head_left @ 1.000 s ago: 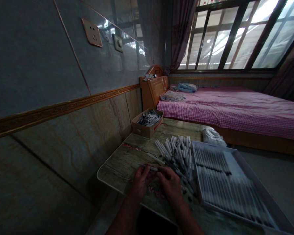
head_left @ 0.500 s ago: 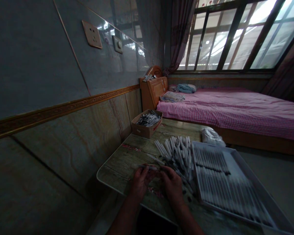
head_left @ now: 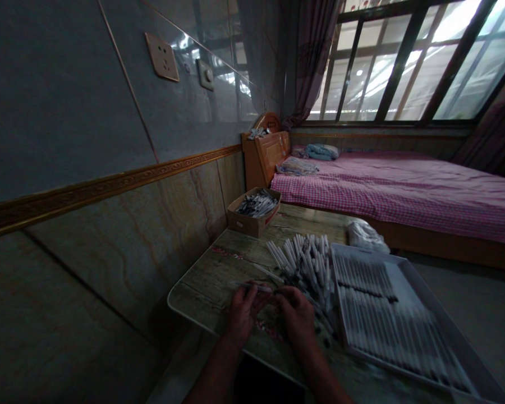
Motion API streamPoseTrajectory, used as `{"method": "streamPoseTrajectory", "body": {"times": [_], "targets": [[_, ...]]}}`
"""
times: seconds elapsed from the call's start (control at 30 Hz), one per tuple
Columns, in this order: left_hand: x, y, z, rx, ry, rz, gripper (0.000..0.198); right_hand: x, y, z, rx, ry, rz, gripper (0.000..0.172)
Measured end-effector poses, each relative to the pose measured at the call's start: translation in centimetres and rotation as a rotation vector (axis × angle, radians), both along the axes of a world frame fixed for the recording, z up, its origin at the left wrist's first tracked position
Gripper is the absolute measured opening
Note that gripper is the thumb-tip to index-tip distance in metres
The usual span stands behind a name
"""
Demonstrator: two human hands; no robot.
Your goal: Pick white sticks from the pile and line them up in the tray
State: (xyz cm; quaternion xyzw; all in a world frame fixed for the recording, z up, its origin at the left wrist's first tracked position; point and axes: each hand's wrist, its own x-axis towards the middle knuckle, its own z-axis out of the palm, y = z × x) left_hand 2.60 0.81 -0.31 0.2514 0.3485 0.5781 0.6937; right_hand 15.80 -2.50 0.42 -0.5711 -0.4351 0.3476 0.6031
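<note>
My left hand (head_left: 244,315) is shut on a thin white pen (head_left: 256,288), which lies across its fingertips above the wooden-patterned tabletop (head_left: 206,292). My right hand (head_left: 297,320) is close beside it, its fingertips at the pen's right end, though its grip is hidden. To the right of my hands lies a loose heap of white pens (head_left: 303,269). Beyond the heap, a shallow white tray (head_left: 441,331) holds many pens laid side by side in rows.
A cardboard box (head_left: 246,224) of pens stands at the table's far end against the tiled wall. A white plastic bag (head_left: 365,237) lies behind the tray. A bed with a pink checked sheet (head_left: 404,196) runs beyond the table, beneath a window (head_left: 395,62).
The whole view has shifted slightly as my head moved. My hands stay in nearly the same place, with the pen still between them.
</note>
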Motion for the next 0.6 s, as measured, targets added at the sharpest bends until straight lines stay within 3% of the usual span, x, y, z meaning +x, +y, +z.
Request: {"method": "streamPoseTrajectory", "body": {"times": [0.43,0.6], "targets": [[0.61,-0.02,0.15,-0.001,0.066,0.047,0.049,0.08,-0.03,0.07,-0.003,-0.049,-0.023,0.017],[0.66,-0.06,0.13,0.030,0.082,0.073,0.049,0.29,-0.12,-0.26,0.023,-0.178,0.026,0.016]]}}
